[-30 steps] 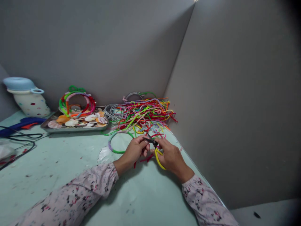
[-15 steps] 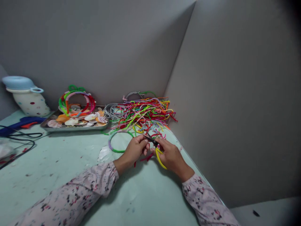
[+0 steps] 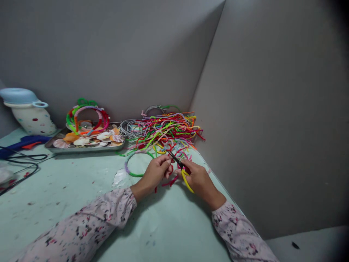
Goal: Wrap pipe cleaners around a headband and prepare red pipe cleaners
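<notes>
My right hand (image 3: 200,179) is closed on scissors (image 3: 187,182) with yellow handles and dark blades, which point up and left toward my other hand. The fingers of my left hand (image 3: 158,170) are pinched together beside the blade tips; a bit of red shows near them, too small to make out. Red fuzzy pieces (image 3: 170,182) lie on the table just under both hands. Left of my left hand lies a ring (image 3: 130,171) wrapped in green and purple.
A heap of colourful pipe cleaners (image 3: 171,127) lies ahead against the wall, beside grey wire coils (image 3: 131,128). Further left are a metal tray (image 3: 87,149) of shells with wrapped rings on top, a spotted cup (image 3: 34,118), a blue tool (image 3: 20,142) and a black cable (image 3: 25,171).
The scissors have turned slightly, their blades now angled a little more upward beside the left fingers. The whole view has shifted slightly, and both hands keep nearly the same place.
</notes>
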The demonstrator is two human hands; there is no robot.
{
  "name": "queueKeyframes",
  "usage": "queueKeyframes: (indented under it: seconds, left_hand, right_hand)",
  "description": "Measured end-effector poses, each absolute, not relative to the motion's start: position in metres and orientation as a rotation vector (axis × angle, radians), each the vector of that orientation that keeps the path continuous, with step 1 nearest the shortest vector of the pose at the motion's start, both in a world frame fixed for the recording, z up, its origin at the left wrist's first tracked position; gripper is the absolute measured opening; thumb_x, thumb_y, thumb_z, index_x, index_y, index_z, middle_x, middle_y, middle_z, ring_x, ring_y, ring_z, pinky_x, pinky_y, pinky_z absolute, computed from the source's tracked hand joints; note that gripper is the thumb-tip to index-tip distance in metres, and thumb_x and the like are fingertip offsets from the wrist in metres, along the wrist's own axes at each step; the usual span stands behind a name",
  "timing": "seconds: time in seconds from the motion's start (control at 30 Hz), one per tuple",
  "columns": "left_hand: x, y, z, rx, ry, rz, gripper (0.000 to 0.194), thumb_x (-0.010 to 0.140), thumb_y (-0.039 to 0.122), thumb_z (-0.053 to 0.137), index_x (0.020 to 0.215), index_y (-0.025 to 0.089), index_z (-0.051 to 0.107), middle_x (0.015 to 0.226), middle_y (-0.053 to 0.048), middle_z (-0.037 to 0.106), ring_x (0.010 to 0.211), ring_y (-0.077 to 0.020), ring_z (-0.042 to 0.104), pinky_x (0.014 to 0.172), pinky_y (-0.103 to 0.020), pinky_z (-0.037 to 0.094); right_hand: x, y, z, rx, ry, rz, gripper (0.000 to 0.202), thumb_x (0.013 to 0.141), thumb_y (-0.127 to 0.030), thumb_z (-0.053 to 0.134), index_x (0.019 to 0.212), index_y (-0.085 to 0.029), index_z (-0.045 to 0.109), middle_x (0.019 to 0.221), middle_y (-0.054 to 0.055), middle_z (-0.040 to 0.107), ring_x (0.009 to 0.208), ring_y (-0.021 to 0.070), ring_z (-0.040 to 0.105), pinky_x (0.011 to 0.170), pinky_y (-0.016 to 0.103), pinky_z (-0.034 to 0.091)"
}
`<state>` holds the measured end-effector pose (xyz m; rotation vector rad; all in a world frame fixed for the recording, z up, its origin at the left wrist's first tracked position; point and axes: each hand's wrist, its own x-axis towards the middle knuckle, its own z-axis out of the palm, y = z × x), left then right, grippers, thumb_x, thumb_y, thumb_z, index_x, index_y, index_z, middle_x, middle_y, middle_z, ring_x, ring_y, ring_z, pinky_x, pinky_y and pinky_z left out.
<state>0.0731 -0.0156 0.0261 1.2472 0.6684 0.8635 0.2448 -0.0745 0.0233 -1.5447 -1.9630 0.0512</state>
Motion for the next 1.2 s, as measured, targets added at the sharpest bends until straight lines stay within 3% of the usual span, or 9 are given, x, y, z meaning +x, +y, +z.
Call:
queueKeyframes:
  seconds: [0.3,0.5,0.67,0.83,1.2]
  left_hand:
    - [0.072,-0.015,0.028,1.112,0.676,0.851,0.017,0.079,0.032,0.057,0.086,0.016,0.054,0.06,0.003,0.058,0.038,-0.0044,0.043,0.038,-0.015,0.027]
    - [0.07,-0.017,0.027,1.029,0.567,0.707,0.012,0.077,0.026,0.056,0.084,0.016,0.053,0.056,0.004,0.056,0.035,-0.0053,0.044,0.036,-0.016,0.03]
    - [0.072,-0.022,0.02,1.065,0.456,0.555,0.015,0.08,0.03,0.058,0.082,0.016,0.053,0.056,0.003,0.058,0.036,-0.0059,0.047,0.036,-0.016,0.032]
    - [0.072,-0.025,0.017,1.078,0.428,0.454,0.019,0.083,0.034,0.058,0.081,0.016,0.054,0.058,0.001,0.06,0.037,-0.0062,0.051,0.035,-0.016,0.029]
    - [0.07,-0.025,0.02,1.1,0.374,0.454,0.023,0.084,0.036,0.059,0.088,0.014,0.054,0.072,-0.004,0.067,0.041,-0.0044,0.054,0.037,-0.014,0.032]
  right_hand:
    - [0.243,-0.074,0.023,-1.623,-1.818,-0.05,0.037,0.083,-0.04,0.063,0.113,-0.019,0.059,0.097,0.009,0.065,0.082,0.0209,0.061,0.075,0.032,0.049]
    - [0.245,-0.067,0.016,-1.506,-1.479,0.319,0.034,0.083,-0.039,0.06,0.112,-0.02,0.057,0.09,0.004,0.065,0.076,0.0173,0.061,0.069,0.029,0.049]
    - [0.242,-0.064,0.016,-1.303,-1.202,0.612,0.034,0.08,-0.037,0.063,0.108,-0.021,0.052,0.082,0.0,0.061,0.062,0.0114,0.056,0.056,0.022,0.046]
    - [0.239,-0.065,0.024,-1.216,-1.058,0.747,0.039,0.075,-0.038,0.068,0.106,-0.022,0.05,0.073,-0.004,0.056,0.051,0.008,0.049,0.045,0.019,0.04]
    - [0.231,-0.071,0.032,-1.246,-1.111,0.969,0.04,0.078,-0.046,0.065,0.103,-0.021,0.047,0.061,-0.006,0.054,0.045,0.0097,0.052,0.041,0.019,0.04]
